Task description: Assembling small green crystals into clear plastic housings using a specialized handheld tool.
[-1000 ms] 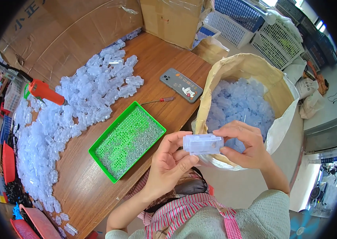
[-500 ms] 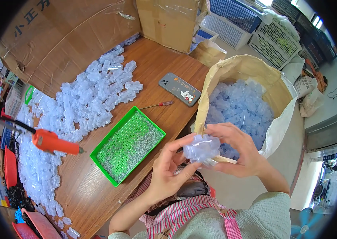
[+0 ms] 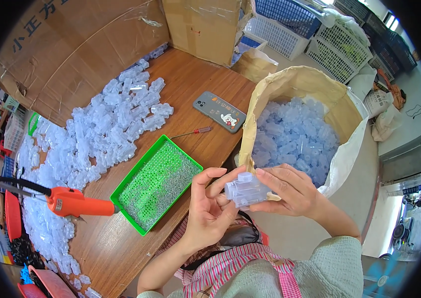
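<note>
A translucent bluish plastic housing (image 3: 248,190) with a round cap-like end on top is held in front of me, over the table's near right edge. My right hand (image 3: 290,192) grips it from the right, fingers along its top and thumb beneath. At its left end, my left hand (image 3: 211,206) has a bent index finger and thumb around it; the other fingers are curled in and partly hidden. Left of my hands, a green perforated tray (image 3: 147,229) holds many small metal screws. An orange electric screwdriver (image 3: 84,202) hangs from a cable, its tip by the tray's left edge.
A large heap of similar clear parts (image 3: 96,131) covers the table's left side against a cardboard box (image 3: 76,54). A paper sack (image 3: 297,77) full of such parts stands at right. A phone (image 3: 219,112) and a small hand screwdriver (image 3: 193,132) lie beyond the tray.
The plastic housing has been turned in my hands, so its round end now faces up. The orange screwdriver has swung right, toward the tray. The view has shifted slightly.
</note>
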Available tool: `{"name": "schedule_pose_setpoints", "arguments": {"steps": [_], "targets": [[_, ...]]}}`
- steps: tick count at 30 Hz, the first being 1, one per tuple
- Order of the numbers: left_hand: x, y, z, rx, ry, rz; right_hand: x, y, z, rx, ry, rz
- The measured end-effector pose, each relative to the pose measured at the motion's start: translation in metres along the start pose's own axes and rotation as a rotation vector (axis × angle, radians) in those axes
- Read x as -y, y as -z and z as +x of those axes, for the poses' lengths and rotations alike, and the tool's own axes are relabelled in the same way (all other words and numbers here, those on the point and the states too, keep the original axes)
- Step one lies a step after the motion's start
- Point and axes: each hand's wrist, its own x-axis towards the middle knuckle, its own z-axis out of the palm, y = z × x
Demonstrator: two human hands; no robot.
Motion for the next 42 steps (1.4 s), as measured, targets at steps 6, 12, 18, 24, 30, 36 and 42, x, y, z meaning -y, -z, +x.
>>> {"name": "schedule_pose_setpoints", "arguments": {"steps": [6, 12, 18, 24, 30, 36, 42], "targets": [[-0.001, -0.007, 0.001, -0.103, 0.073, 0.017, -0.001, -0.001, -0.002, 0.087, -0.233, 0.161], [-0.007, -0.012, 0.006, -0.211, 0.212, 0.222, -0.003, -0.016, -0.012, 0.070, -0.302, 0.148], [-0.013, -0.008, 0.011, -0.284, 0.344, 0.043, 0.002, -0.019, -0.011, 0.139, -0.370, 0.149], [-0.011, -0.002, 0.011, -0.273, 0.419, 0.072, 0.003, -0.022, -0.014, 0.180, -0.419, 0.169], [0.009, 0.004, 0.013, -0.251, 0.459, 0.042, -0.006, -0.022, -0.015, 0.143, -0.789, 0.281], [-0.022, 0.001, -0.001, -0.034, 0.163, 0.296, -0.051, 0.040, -0.026, -0.039, -1.270, -0.235], [-0.102, -0.012, -0.021, 0.230, -0.296, -0.087, -0.044, 0.047, -0.017, -0.325, -1.121, -0.356]]}}
